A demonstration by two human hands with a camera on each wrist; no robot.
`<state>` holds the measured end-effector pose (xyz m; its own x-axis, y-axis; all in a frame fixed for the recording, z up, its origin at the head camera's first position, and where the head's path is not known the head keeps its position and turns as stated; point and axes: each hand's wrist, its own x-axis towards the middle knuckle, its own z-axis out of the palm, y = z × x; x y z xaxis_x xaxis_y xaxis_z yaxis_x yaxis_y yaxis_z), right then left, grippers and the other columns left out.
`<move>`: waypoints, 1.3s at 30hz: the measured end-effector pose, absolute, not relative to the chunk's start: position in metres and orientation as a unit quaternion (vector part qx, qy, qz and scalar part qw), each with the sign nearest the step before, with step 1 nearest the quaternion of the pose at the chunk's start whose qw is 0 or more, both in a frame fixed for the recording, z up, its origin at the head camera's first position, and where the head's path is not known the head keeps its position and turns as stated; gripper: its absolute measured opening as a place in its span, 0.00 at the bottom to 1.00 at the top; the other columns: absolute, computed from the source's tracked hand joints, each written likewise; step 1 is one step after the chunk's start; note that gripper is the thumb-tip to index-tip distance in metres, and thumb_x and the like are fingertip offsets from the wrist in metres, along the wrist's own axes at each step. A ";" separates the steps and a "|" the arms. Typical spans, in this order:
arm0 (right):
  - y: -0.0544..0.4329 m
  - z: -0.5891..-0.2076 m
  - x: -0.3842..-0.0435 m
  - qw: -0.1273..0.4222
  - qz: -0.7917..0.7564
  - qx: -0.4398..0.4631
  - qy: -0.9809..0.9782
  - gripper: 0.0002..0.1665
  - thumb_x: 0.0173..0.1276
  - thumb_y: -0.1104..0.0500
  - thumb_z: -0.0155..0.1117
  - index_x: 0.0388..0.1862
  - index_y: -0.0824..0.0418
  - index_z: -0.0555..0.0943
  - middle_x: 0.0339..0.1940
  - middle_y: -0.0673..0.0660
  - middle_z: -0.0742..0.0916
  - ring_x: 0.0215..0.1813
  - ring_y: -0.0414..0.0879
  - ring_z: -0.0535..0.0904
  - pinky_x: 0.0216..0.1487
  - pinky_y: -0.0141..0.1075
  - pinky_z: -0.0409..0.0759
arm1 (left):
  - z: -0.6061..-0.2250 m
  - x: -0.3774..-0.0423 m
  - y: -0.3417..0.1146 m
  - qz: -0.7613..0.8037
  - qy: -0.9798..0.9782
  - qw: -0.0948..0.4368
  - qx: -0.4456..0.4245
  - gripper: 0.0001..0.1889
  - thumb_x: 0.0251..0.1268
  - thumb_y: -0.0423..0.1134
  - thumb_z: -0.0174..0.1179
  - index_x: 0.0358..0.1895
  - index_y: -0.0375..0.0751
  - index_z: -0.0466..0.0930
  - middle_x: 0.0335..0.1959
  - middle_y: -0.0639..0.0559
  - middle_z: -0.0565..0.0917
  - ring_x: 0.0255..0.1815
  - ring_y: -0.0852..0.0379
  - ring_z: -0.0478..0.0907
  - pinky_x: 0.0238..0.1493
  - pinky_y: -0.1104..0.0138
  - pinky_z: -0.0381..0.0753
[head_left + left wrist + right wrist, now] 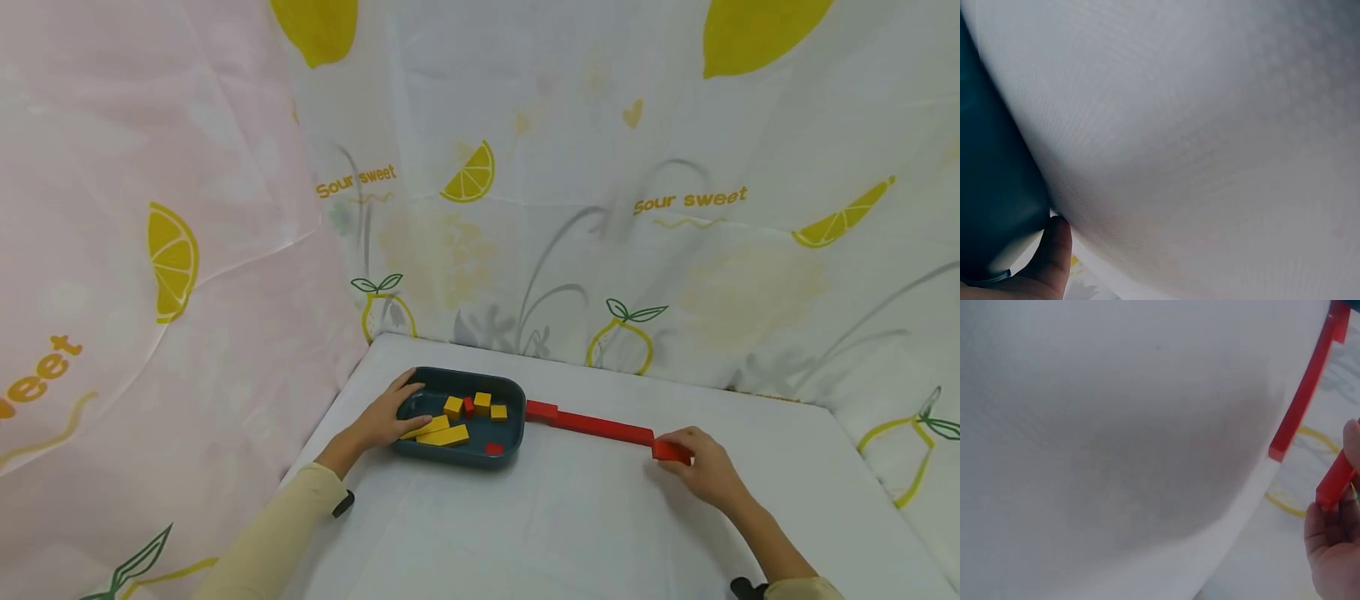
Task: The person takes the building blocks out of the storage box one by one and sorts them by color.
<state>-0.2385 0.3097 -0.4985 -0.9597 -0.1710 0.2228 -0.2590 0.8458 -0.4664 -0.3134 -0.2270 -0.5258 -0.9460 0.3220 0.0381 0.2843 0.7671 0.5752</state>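
A dark blue rectangular tray [465, 460] sits at the back left of the table with wooden blocks in it. My left hand [384, 417] grips the tray's left end, thumb over the near side; in the left wrist view a finger [1057, 250] lies against its outer wall. At the right, my right hand [705, 468] pinches a red block [670, 451] between thumb and fingers. This block is close to the right end of a long red block [603, 427]. In the right wrist view a gap separates the held block [1335, 481] from the long red one [1304, 394].
A shorter red block [542, 411] lies between the tray's right side and the long red block. Inside the tray are long yellow blocks [444, 436], several yellow cubes [482, 402] and small red pieces [494, 448]. Printed cloth walls [555, 250] rise behind the white table [540, 525].
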 end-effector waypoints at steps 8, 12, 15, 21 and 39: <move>0.323 -0.495 -0.241 0.072 0.256 0.095 -0.959 0.20 0.57 0.65 0.74 0.49 0.69 0.83 0.44 0.66 0.84 0.45 0.59 0.78 0.42 0.51 0.85 | -0.524 -0.314 -0.228 0.300 0.940 0.031 0.162 0.39 0.65 0.57 0.62 0.75 0.44 0.62 0.82 0.45 0.46 0.79 0.38 0.53 0.72 0.38 0.58; 0.327 -0.499 -0.243 0.060 0.254 0.081 -0.962 0.21 0.57 0.65 0.74 0.50 0.70 0.83 0.44 0.66 0.83 0.46 0.60 0.78 0.43 0.53 0.85 | -0.522 -0.314 -0.228 0.301 0.939 0.032 0.161 0.38 0.66 0.56 0.62 0.74 0.43 0.63 0.82 0.45 0.46 0.78 0.37 0.54 0.72 0.37 0.59; 0.330 -0.502 -0.244 0.059 0.250 0.080 -0.963 0.20 0.57 0.66 0.74 0.49 0.70 0.83 0.44 0.67 0.83 0.46 0.61 0.78 0.44 0.55 0.84 | -0.521 -0.314 -0.229 0.300 0.940 0.036 0.160 0.38 0.66 0.56 0.62 0.75 0.43 0.63 0.82 0.45 0.46 0.78 0.37 0.54 0.72 0.37 0.59; 0.335 -0.504 -0.252 0.065 0.236 0.095 -0.965 0.20 0.57 0.66 0.73 0.48 0.70 0.84 0.43 0.67 0.83 0.46 0.63 0.79 0.46 0.57 0.83 | -0.524 -0.315 -0.229 0.300 0.940 0.036 0.158 0.39 0.65 0.58 0.62 0.75 0.44 0.62 0.82 0.45 0.46 0.78 0.37 0.53 0.72 0.37 0.58; 0.343 -0.518 -0.272 -0.014 0.215 0.069 -0.974 0.25 0.58 0.61 0.74 0.53 0.70 0.83 0.44 0.67 0.83 0.47 0.61 0.77 0.47 0.54 0.82 | -0.523 -0.315 -0.227 0.299 0.939 0.035 0.164 0.39 0.65 0.58 0.62 0.74 0.44 0.63 0.82 0.45 0.47 0.78 0.37 0.53 0.72 0.37 0.58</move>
<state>-0.2725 0.3426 -0.5178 -0.9900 -0.1412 0.0029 -0.1294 0.8982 -0.4200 -0.3150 -0.2270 -0.5231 -0.9440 0.3283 0.0328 0.2868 0.7673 0.5736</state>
